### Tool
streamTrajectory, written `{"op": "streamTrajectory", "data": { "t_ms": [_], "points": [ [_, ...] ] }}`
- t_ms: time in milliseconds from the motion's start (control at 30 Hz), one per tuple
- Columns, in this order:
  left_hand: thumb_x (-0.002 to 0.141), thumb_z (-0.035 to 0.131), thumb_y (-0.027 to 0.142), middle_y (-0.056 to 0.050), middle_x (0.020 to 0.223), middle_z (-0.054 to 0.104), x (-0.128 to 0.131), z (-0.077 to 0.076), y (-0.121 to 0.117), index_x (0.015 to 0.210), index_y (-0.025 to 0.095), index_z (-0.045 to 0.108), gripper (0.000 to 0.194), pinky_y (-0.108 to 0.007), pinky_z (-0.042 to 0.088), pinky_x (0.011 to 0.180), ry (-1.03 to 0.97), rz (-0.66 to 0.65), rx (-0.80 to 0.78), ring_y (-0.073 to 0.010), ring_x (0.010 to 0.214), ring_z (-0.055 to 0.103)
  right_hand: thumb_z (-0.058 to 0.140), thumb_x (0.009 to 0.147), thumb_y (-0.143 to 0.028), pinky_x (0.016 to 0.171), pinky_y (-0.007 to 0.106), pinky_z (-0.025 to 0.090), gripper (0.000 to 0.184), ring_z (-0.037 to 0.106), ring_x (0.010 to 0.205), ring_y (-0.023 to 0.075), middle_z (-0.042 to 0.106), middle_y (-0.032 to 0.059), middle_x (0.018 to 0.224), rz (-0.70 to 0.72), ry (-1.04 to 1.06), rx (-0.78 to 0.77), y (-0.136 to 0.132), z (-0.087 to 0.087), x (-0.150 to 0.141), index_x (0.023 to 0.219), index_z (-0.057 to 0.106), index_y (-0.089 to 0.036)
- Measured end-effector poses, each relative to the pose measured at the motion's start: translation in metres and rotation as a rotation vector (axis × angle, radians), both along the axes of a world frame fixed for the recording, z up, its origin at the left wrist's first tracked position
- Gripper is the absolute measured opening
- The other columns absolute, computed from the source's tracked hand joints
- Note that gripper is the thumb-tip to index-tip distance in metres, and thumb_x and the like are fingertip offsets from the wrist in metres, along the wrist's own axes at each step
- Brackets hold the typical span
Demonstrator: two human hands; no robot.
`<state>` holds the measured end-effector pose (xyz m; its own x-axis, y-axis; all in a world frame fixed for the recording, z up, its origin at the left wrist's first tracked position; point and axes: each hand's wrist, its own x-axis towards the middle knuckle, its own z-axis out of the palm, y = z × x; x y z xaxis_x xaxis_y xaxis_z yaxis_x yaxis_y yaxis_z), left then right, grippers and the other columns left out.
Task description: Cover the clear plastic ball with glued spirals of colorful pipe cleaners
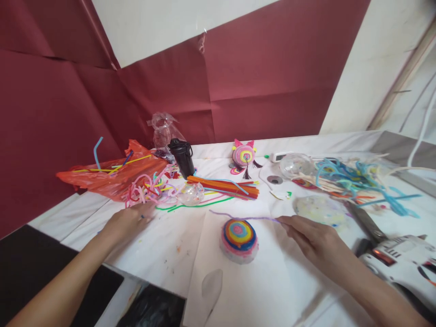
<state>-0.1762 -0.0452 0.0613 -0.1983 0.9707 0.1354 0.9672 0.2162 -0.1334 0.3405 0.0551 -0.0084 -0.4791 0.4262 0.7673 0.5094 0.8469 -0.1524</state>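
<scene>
My right hand [311,236] pinches one end of a thin purple pipe cleaner [252,218], which stretches leftward across the top of a round ball [238,256]. Rings of pink, blue, yellow, orange and dark blue cover the ball's upper part, with pink and clear plastic below. It rests on a white paper sheet [265,290]. Off to the left, my left hand [131,222] is beside a tangle of pink and red pipe cleaners [143,190]. Its fingers are blurred, and whether they hold anything cannot be made out.
Behind lie a bundle of orange pipe cleaners [225,187], a black lidded cup [182,159], an orange plastic bag [105,177] and a decorated pink ball with ears [244,155]. At right are blue pipe cleaners [340,172], clear plastic domes and a white hot-glue gun [405,259].
</scene>
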Motion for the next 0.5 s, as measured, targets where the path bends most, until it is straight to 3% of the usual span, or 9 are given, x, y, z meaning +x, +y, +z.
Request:
{"op": "streamTrajectory", "data": {
  "t_ms": [167,300,367,500],
  "points": [
    [0.106,0.048,0.038,-0.016,0.097,0.085,0.010,0.033,0.017,0.127,0.024,0.081,0.041,-0.048,0.063,0.085,0.073,0.136,0.047,-0.0397,0.097,0.082,0.045,0.113,-0.019,0.064,0.025,0.066,0.034,0.083,0.066,0.0184,0.086,0.0072,0.088,-0.012,-0.005,0.000,0.001,-0.002,0.000,0.109,0.078,-0.018],
    [0.112,0.039,0.039,-0.015,0.130,0.080,0.013,0.054,0.065,0.133,0.022,0.075,0.045,-0.043,0.059,0.101,0.088,0.182,0.140,-0.0352,0.123,0.076,0.048,0.110,-0.018,0.063,0.025,0.066,0.032,0.082,0.065,0.0186,0.086,0.0073,0.088,0.000,0.014,-0.053,0.000,-0.002,0.000,0.108,0.079,-0.019],
    [0.114,0.043,0.038,-0.016,0.140,0.075,0.013,0.057,0.093,0.132,0.022,0.074,0.040,-0.044,0.059,0.103,0.069,0.196,0.134,-0.0346,0.128,0.073,0.049,0.109,-0.019,0.063,0.026,0.066,0.031,0.081,0.063,0.0188,0.086,0.0069,0.087,-0.002,0.036,-0.092,-0.001,-0.001,0.000,0.107,0.080,-0.020],
    [0.106,0.071,0.042,-0.013,0.136,0.072,0.010,0.054,0.129,0.134,0.018,0.070,0.037,-0.051,0.064,0.101,-0.002,0.237,0.058,-0.0289,0.118,0.073,0.053,0.106,-0.023,0.059,0.025,0.065,0.029,0.078,0.057,0.0182,0.085,0.0050,0.079,-0.007,0.115,-0.198,-0.001,0.006,0.001,0.103,0.081,-0.022]
  ]
}}
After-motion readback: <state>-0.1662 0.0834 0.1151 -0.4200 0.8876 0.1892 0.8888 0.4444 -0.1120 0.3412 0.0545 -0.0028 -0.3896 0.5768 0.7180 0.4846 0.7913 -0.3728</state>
